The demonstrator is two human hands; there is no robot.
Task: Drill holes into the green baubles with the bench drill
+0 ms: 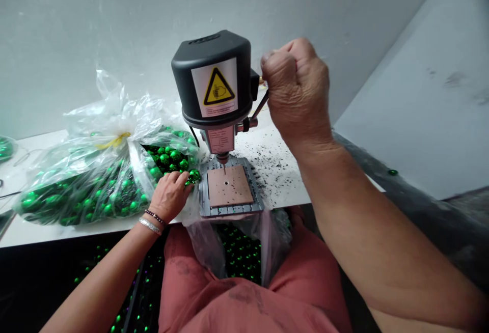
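My right hand (298, 93) is closed in a fist round the end of the feed lever (261, 106) on the right side of a small black drill press (214, 76). With curled fingers, my left hand (170, 195) holds a shiny green ball (194, 175) left of the drill bit, by the torn opening of a clear plastic bag (133, 165) full of such balls. The thin drill bit (225, 170) points down over a square brown board (229, 190) with a small hole in it. That board lies on the grey slotted drill base (260, 200).
Dark shavings (271, 170) litter the white table (290, 190) right of the press. An open plastic bag of green balls (240, 254) hangs below the table edge between my legs. One green ball (392, 172) lies at the far right. A wall (95, 27) stands behind.
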